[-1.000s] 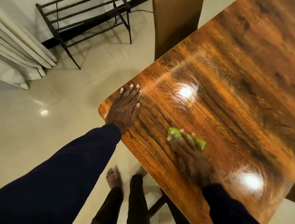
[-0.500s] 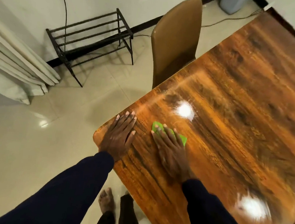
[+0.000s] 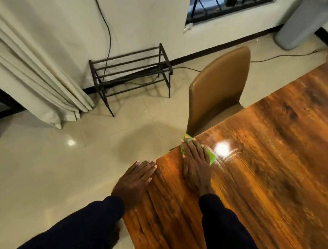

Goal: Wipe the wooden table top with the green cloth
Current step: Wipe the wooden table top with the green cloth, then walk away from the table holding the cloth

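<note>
Head view:
- Green cloth (image 3: 212, 158): bright lime green, small, mostly covered by my palm. Only a rounded tip past my fingertips and a crumpled strip on the right side show. It lies flat on the table top at the long edge nearest the chair, just left of a bright glare spot.
- Right hand (image 3: 196, 167): palm down on the cloth, fingers straight and spread, pressing it to the wood. Nothing is curled round it.
- Left hand (image 3: 134, 181): flat on the near corner of the table, fingers straight and together, holding nothing. Fingertips reach onto the top and the heel sits over the edge.
- Wooden table top (image 3: 273, 183): glossy, warm brown with dark grain streaks, blurred toward the near end.
- Sleeves (image 3: 228, 239): dark navy, one on each arm.
- Chair (image 3: 217, 89): tan, smooth backrest, pushed in against the table edge just beyond the cloth.
- Metal rack (image 3: 132, 72): black, barred, standing by the wall.
- Curtain (image 3: 34, 73): pale, folded, hanging down to the floor on the left.
- Floor (image 3: 56, 164): glossy cream tiles.
</note>
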